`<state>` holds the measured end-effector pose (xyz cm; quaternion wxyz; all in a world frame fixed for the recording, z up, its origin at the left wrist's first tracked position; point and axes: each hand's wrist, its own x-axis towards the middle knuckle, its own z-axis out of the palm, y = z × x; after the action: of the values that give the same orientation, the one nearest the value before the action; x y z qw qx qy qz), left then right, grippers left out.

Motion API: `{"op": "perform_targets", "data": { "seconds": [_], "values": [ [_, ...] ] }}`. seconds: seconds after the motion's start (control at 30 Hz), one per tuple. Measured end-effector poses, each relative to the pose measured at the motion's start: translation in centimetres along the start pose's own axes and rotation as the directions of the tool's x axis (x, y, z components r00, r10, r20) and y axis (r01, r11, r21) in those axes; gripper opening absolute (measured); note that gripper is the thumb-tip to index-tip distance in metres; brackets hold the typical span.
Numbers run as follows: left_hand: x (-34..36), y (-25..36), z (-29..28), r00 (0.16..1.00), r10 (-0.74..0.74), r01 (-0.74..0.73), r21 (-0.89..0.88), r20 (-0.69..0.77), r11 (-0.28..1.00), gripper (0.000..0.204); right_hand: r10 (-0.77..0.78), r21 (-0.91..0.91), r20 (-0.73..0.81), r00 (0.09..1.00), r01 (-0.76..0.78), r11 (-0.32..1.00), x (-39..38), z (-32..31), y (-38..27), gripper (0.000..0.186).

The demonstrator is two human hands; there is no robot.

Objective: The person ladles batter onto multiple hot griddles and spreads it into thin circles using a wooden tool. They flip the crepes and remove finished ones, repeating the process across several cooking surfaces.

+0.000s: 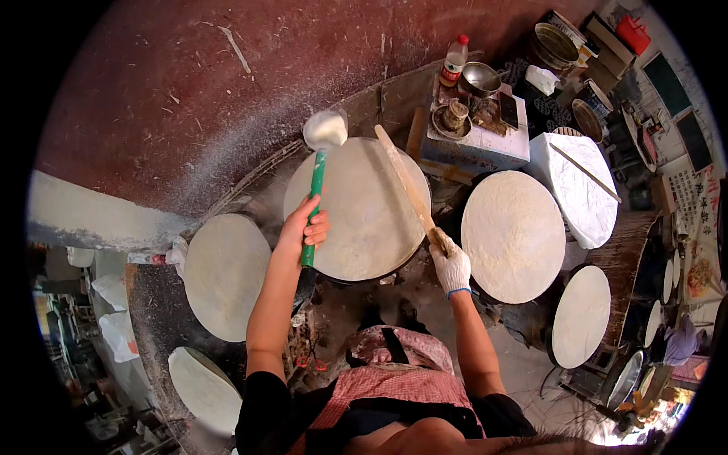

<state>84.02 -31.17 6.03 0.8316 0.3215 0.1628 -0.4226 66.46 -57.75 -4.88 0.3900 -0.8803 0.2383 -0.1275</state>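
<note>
My bare left hand (305,224) is wrapped round the green handle of a ladle (317,180). White batter or flour fills the ladle's bowl, which is raised at the far edge of a round griddle. Across that griddle lies a pale, thin pancake (355,216), covering almost all of its top. My right hand (453,265), in a whitish work glove with a stained fingertip area, grips a long flat wooden spatula (404,182). Its blade slants over the right part of the pancake; whether it touches the surface I cannot tell.
More pale-covered round griddles stand left (227,277) and right (513,236). A box (485,148) at the back right carries a bottle (455,61), a metal bowl (481,78) and a phone. Beside it is a white-wrapped block (580,189) with a stick on top. A dusty red wall (227,91) rises behind.
</note>
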Motion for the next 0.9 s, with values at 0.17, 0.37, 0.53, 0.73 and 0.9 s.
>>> {"op": "perform_targets", "data": {
  "seconds": [0.17, 0.37, 0.53, 0.73, 0.9],
  "values": [
    [2.0, -1.8, -0.5, 0.97, -0.039, 0.051, 0.042, -0.241, 0.998, 0.019, 0.16, 0.326, 0.005, 0.987, -0.153, 0.933, -0.9, -1.7, -0.2, 0.034],
    [8.4, -4.4, 1.0, 0.982, -0.095, 0.126, 0.191, -0.161, 0.973, 0.021, 0.279, 0.435, 0.076, 0.957, -0.284, 0.855, -3.4, -2.4, 2.5, 0.036],
    [13.7, -5.8, 0.1, 0.962, -0.077, 0.14, 0.232, -0.26, 0.963, 0.027, 0.284, 0.534, 0.137, 0.949, -0.312, 0.786, -4.0, -1.4, 1.7, 0.036],
    [13.6, -5.9, 0.8, 0.968, -0.036, 0.115, 0.31, -0.25, 0.944, 0.021, 0.115, -0.115, 0.003, 0.993, -0.114, 0.987, -3.7, -1.3, 1.1, 0.031],
    [13.6, -5.6, 1.2, 0.967, -0.016, 0.102, 0.33, -0.253, 0.939, 0.022, 0.065, -0.254, -0.045, 0.997, -0.075, 0.964, -3.3, -2.4, 0.9, 0.031]
  ]
}}
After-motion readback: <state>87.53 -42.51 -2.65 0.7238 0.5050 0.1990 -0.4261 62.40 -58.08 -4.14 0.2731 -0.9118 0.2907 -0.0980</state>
